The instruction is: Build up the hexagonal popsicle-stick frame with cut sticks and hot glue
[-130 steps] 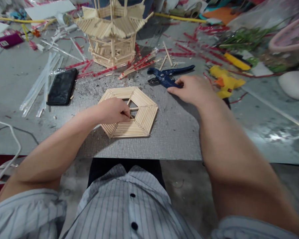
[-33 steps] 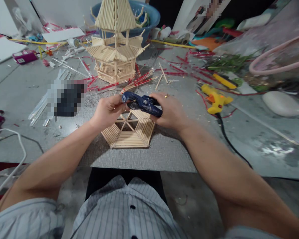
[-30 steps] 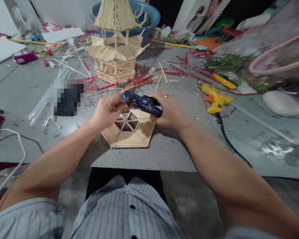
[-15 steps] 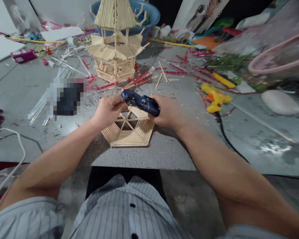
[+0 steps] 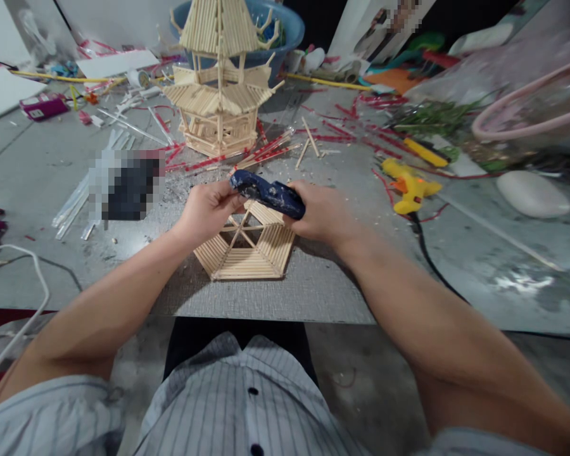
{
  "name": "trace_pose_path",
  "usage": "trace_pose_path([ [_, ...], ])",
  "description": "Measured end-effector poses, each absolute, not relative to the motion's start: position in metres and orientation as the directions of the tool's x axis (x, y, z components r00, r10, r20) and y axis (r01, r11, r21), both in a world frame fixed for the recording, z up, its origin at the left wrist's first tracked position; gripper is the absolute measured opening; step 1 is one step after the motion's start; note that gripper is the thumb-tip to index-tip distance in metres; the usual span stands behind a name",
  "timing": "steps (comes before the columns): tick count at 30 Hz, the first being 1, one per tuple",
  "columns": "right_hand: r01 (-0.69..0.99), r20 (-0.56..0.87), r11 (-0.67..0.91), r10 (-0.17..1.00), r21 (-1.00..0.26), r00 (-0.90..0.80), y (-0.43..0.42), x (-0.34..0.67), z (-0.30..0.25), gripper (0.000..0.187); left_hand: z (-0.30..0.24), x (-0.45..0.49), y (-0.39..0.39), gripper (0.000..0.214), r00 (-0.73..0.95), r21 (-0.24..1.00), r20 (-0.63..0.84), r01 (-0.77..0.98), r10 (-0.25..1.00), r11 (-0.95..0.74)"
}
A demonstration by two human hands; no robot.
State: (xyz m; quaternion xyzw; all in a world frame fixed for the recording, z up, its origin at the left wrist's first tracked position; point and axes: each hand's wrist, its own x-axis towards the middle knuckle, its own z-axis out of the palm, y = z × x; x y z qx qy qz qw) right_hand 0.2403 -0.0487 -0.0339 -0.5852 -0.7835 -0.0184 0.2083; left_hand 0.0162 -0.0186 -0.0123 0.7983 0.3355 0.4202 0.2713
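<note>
A flat hexagonal panel of wooden sticks with thin spokes at its centre lies on the grey mat in front of me. My right hand is closed round the handles of dark blue cutting pliers, held just above the panel's far edge. My left hand is pinched shut at the pliers' jaw end; what its fingertips hold is too small to make out.
A tall stick pagoda model stands behind the panel, with a blue basin behind it. A yellow glue gun with a black cord lies to the right. Clear glue sticks, red scraps and loose sticks litter the table.
Earlier my left hand rested on the panel and my right hand reached the pliers lying on the table. Now the pliers are lifted over the panel, with both hands meeting at them.
</note>
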Motion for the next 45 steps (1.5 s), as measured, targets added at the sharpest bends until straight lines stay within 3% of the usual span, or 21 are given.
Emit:
trace_pose_path([
  [11,0.928,0.378,0.295,0.905,-0.229,-0.195,-0.05,0.239,-0.037,0.038,-0.011,0.017,-0.019,0.017,0.402,0.749,0.472,0.288,0.785,-0.597],
  [17,0.939,0.397,0.304,0.891,-0.162,-0.22,-0.05,0.239,-0.036,0.037,-0.011,0.018,-0.019,0.017,0.409,0.762,0.454,0.283,0.792,-0.583],
  [29,0.959,0.28,0.232,0.943,-0.164,-0.18,-0.054,0.235,-0.029,0.027,-0.015,0.017,-0.017,0.016,0.406,0.784,0.447,0.25,0.797,-0.568],
  [36,0.93,0.364,0.301,0.907,-0.21,-0.211,-0.044,0.241,-0.031,0.06,-0.013,0.014,-0.014,0.017,0.344,0.725,0.553,0.25,0.759,-0.641],
  [45,0.928,0.368,0.327,0.897,-0.179,-0.246,-0.048,0.238,-0.028,0.062,-0.025,0.014,-0.006,0.02,0.33,0.715,0.572,0.247,0.751,-0.654],
])
